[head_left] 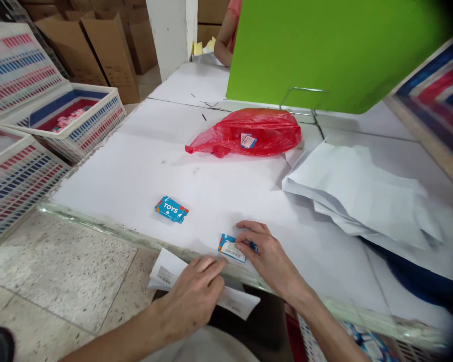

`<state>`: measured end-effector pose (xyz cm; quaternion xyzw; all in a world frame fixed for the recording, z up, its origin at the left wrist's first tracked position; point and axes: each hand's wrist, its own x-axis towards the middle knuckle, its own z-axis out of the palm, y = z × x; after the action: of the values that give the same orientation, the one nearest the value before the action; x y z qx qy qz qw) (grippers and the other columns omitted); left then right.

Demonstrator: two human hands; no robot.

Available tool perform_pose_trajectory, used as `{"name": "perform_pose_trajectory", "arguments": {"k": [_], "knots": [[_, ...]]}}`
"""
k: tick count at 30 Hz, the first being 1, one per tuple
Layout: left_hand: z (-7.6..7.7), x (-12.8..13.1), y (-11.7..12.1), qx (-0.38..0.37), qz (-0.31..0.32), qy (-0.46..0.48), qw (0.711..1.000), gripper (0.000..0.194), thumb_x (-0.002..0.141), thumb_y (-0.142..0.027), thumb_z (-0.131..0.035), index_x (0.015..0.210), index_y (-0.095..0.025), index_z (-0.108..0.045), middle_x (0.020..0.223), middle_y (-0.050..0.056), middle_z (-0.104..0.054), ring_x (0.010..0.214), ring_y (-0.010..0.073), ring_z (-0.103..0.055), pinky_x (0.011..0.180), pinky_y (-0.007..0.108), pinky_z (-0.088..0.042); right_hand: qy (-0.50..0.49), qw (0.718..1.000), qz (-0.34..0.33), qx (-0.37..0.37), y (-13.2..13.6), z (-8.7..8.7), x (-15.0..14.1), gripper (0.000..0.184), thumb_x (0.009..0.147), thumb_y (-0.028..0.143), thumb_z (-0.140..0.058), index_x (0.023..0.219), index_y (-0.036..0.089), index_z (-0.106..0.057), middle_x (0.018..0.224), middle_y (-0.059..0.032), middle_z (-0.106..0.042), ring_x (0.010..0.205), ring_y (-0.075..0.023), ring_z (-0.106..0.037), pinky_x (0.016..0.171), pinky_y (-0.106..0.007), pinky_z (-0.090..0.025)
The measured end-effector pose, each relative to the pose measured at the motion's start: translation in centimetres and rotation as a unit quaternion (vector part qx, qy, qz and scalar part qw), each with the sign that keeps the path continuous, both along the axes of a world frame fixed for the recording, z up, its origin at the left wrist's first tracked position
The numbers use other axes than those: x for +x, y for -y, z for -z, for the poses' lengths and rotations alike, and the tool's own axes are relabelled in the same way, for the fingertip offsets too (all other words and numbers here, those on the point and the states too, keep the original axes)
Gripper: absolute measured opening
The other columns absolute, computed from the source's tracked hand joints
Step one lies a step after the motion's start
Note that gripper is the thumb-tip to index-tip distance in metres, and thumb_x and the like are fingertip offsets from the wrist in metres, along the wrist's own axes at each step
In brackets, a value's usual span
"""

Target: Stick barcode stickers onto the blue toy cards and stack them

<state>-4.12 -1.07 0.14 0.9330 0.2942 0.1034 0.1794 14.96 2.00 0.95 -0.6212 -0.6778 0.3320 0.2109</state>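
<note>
Two bare hands are close together at the near edge of a white table (132,166), low in the centre of the frame. Between them a small blue card (225,238) lies flat, its long axis sloping gently down toward the lower right, a white barcode label (232,251) on its face. The right hand (266,254) is nearer, covering the card's right end; its thumb and forefinger come together at the label, the other fingers arched, though whether they pinch or merely press cannot be told. The left hand (200,289), fingers side by side and curled, grips a folded paper strip (169,266) at the table's lip, its fingertips just below and left of the card. Left of centre, well apart from the right hand, a stack of "TOYS" cards (171,209) lies on the tabletop.
</note>
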Motion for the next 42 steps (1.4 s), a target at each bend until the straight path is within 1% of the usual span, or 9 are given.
{"name": "perform_pose_trajectory", "arguments": {"k": [10, 20, 23, 25, 27, 31, 36, 39, 42], "knots": [[0.3, 0.0, 0.0, 0.011, -0.008, 0.008, 1.0, 0.013, 0.077, -0.002, -0.046, 0.079, -0.01, -0.056, 0.119, 0.012, -0.049, 0.095, 0.0211, -0.045, 0.086, 0.033, -0.044, 0.001, 1.0, 0.012, 0.005, 0.2, 0.2, -0.2, 0.016, 0.079, 0.017, -0.051, 0.068, 0.022, -0.062, 0.108, -0.0041, -0.055, 0.106, -0.021, -0.045, 0.088, -0.038, -0.041], [0.1, 0.8, -0.2, 0.047, 0.014, -0.067, 0.997, 0.017, 0.074, -0.004, -0.046, 0.085, -0.009, -0.057, 0.133, 0.014, -0.04, 0.095, 0.0243, -0.044, 0.079, 0.036, -0.044, 0.041, 0.997, 0.0, 0.066, 0.5, 1.2, -0.4, 0.017, 0.08, 0.015, -0.05, 0.068, 0.02, -0.059, 0.106, -0.0062, -0.055, 0.102, -0.0228, -0.046, 0.086, -0.042, -0.042], [0.4, 0.7, -0.2, 0.05, 0.021, -0.072, 0.996, 0.02, 0.074, -0.005, -0.046, 0.09, -0.007, -0.057, 0.134, 0.015, -0.038, 0.096, 0.0244, -0.044, 0.079, 0.036, -0.043, 0.048, 0.995, 0.014, 0.092, 0.4, 1.3, 0.0, 0.011, 0.081, 0.02, -0.05, 0.085, 0.021, -0.061, 0.11, -0.0078, -0.054, 0.104, -0.0238, -0.047, 0.088, -0.043, -0.042], [0.5, 0.6, -0.2, 0.05, 0.024, -0.071, 0.996, 0.018, 0.075, -0.007, -0.047, 0.089, -0.007, -0.058, 0.135, 0.014, -0.037, 0.097, 0.0244, -0.043, 0.08, 0.036, -0.043, 0.057, 0.992, 0.035, 0.107, 0.3, 1.2, 0.3, 0.029, 0.082, 0.026, -0.049, 0.11, 0.02, -0.052, 0.117, -0.0097, -0.051, 0.107, -0.0242, -0.046, 0.089, -0.043, -0.043], [0.5, 0.6, -0.2, 0.049, 0.023, -0.069, 0.996, 0.017, 0.075, -0.007, -0.047, 0.087, -0.008, -0.058, 0.135, 0.013, -0.037, 0.098, 0.0246, -0.043, 0.08, 0.036, -0.043, 0.087, 0.989, 0.034, 0.115, 0.3, 1.2, 0.6, 0.046, 0.082, 0.032, -0.05, 0.125, 0.019, -0.039, 0.123, -0.0116, -0.046, 0.111, -0.0255, -0.044, 0.09, -0.044, -0.042], [0.3, 0.7, -0.3, 0.045, 0.011, -0.071, 0.996, 0.018, 0.074, -0.004, -0.046, 0.086, -0.009, -0.059, 0.134, 0.012, -0.04, 0.096, 0.0244, -0.044, 0.079, 0.036, -0.043, 0.191, 0.973, -0.013, 0.13, 1.5, 1.7, 1.1, 0.055, 0.081, 0.037, -0.053, 0.13, 0.02, -0.035, 0.132, -0.0131, -0.038, 0.121, -0.0308, -0.032, 0.093, -0.048, -0.037], [0.3, 0.8, -0.2, 0.047, 0.005, -0.059, 0.997, 0.017, 0.074, -0.003, -0.046, 0.083, -0.009, -0.059, 0.133, 0.011, -0.041, 0.095, 0.0239, -0.044, 0.079, 0.036, -0.044, 0.256, 0.954, -0.003, 0.159, 3.6, 1.6, 2.4, 0.057, 0.083, 0.045, -0.047, 0.132, 0.022, -0.03, 0.137, -0.0143, -0.032, 0.127, -0.0343, -0.023, 0.092, -0.053, -0.035], [0.4, 0.8, -0.2, 0.052, 0.003, -0.057, 0.997, 0.017, 0.074, -0.004, -0.047, 0.084, -0.009, -0.059, 0.133, 0.011, -0.042, 0.095, 0.0241, -0.043, 0.08, 0.036, -0.044, 0.247, 0.955, 0.011, 0.165, 2.9, 1.3, 1.7, 0.056, 0.084, 0.048, -0.042, 0.132, 0.021, -0.03, 0.138, -0.0159, -0.031, 0.129, -0.0349, -0.022, 0.091, -0.054, -0.036], [0.5, 0.8, -0.1, 0.049, -0.001, -0.059, 0.997, 0.018, 0.07, -0.003, -0.048, 0.083, -0.009, -0.059, 0.13, 0.011, -0.044, 0.094, 0.0241, -0.044, 0.078, 0.036, -0.045, 0.244, 0.957, 0.008, 0.156, 0.3, 1.7, -0.1, 0.061, 0.08, 0.051, -0.047, 0.131, 0.019, -0.034, 0.138, -0.0179, -0.03, 0.128, -0.0376, -0.022, 0.091, -0.056, -0.035]]}}
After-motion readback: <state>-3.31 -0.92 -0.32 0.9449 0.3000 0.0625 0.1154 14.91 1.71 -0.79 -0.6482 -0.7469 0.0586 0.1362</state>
